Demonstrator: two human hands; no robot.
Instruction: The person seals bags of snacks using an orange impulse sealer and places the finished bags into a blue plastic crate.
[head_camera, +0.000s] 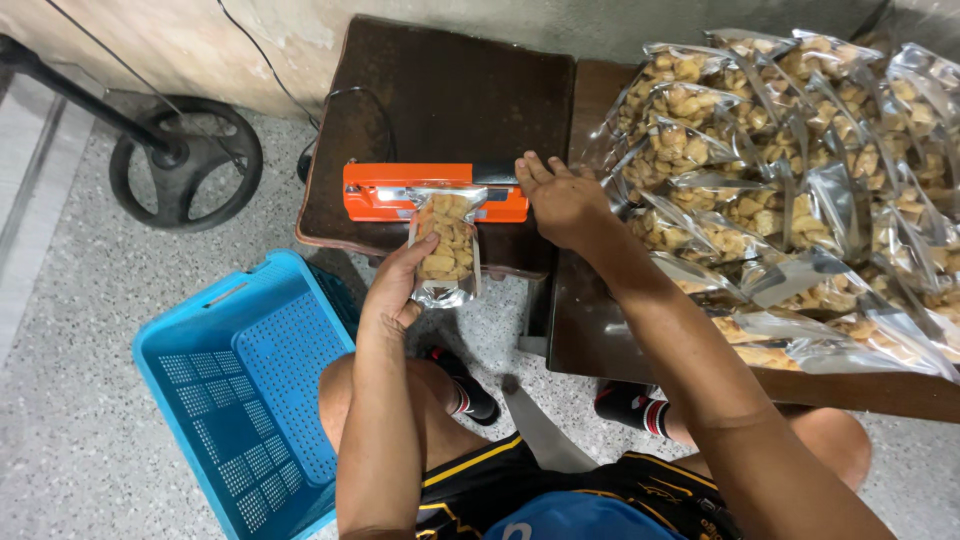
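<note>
Snack pouch (446, 248) hangs off the bench (440, 90) front edge, mouth hidden in the orange sealer (436, 192). Blue crate (240, 390) on floor, corner cut off. Filled bags (790, 170) heaped right. Left hand (398, 290) grips pouch; right hand (560, 200) flat, pressing sealer's end.

dark tables (450, 90) with sealer (390, 192), snack bags (800, 150)

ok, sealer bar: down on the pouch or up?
Down. The right hand presses on the orange sealer, and the pouch top is clamped under its bar while the left hand holds the pouch below.
</note>
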